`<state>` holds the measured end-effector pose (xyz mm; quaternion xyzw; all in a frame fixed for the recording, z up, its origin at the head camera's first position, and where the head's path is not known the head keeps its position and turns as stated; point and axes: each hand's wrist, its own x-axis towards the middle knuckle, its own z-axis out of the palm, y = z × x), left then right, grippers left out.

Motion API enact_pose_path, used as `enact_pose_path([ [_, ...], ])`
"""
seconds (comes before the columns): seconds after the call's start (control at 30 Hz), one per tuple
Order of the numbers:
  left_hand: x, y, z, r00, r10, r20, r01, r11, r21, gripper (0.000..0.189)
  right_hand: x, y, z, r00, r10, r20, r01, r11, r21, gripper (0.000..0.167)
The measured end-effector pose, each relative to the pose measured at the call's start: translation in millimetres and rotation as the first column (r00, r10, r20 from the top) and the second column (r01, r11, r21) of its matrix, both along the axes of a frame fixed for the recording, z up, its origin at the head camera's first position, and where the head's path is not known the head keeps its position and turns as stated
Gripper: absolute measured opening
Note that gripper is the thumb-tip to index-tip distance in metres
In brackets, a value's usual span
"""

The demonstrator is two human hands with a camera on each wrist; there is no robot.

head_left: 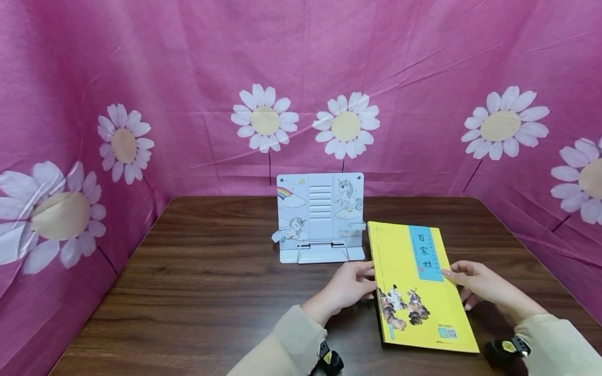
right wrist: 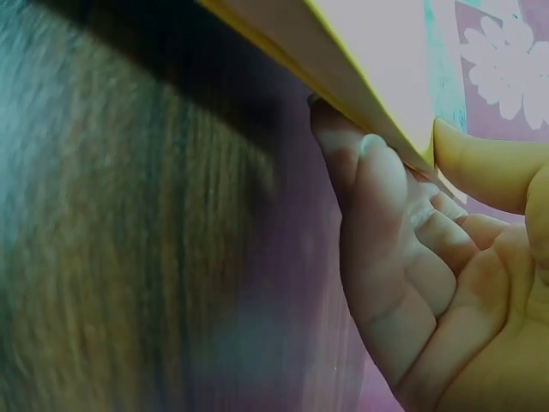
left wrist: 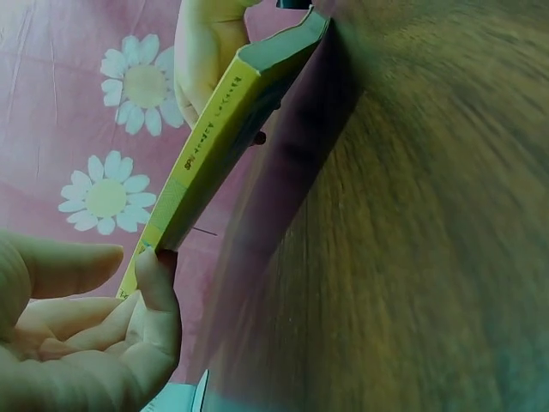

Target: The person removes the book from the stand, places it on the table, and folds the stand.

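A yellow paperback book (head_left: 400,271) with a blue title panel is held tilted, close over the table. My right hand (head_left: 479,287) pinches its right edge, thumb on the cover and fingers underneath, as the right wrist view shows on the page edge (right wrist: 369,94). My left hand (head_left: 345,290) holds the spine side with curled fingers; in the left wrist view its fingertips meet the spine (left wrist: 202,154). Behind the book and to its left stands a white metal book stand (head_left: 320,209) with unicorn pictures, a wire support and two page clips at its sides.
The dark wood-grain table (head_left: 197,292) ends at a pink curtain (head_left: 188,78) printed with white daisies, which closes in the back and both sides. Black straps with small devices sit at both wrists, one of them a wrist camera (head_left: 508,347) near the book's lower right corner.
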<state>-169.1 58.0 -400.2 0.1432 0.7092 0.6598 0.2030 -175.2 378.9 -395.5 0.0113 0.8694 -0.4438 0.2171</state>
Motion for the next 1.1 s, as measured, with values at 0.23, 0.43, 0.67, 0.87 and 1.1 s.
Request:
enact_pose_path([
  [0.23,-0.8,2.9,0.6,0.998,-0.039,0.038,0.04,0.999,-0.018,0.05,-0.1,4,-0.2,1.0,-0.014,0.001,0.014,0.999,0.046,0.049],
  [0.43,-4.0,3.4,-4.5,0.987,-0.107,0.118,0.106,0.994,0.012,0.054,-3.1,3,-2.9,1.0,-0.017,-0.003,0.017,0.994,0.109,0.045],
  [0.67,-7.1,3.8,-9.4,0.971,-0.143,0.192,0.138,0.99,0.039,0.05,-3.2,-1,-5.1,0.999,-0.032,-0.007,0.032,0.99,0.139,0.044],
  [0.87,-8.7,1.7,-11.7,0.952,-0.168,0.256,0.158,0.986,0.061,0.048,-2.9,-3,-7.4,0.999,-0.04,-0.034,0.045,0.985,0.169,0.045],
  [1.1,-9.1,3.6,-12.9,0.947,-0.194,0.255,0.182,0.981,0.071,0.044,-5.2,-4,-8.2,0.999,-0.015,-0.048,0.025,0.976,0.217,0.047],
])
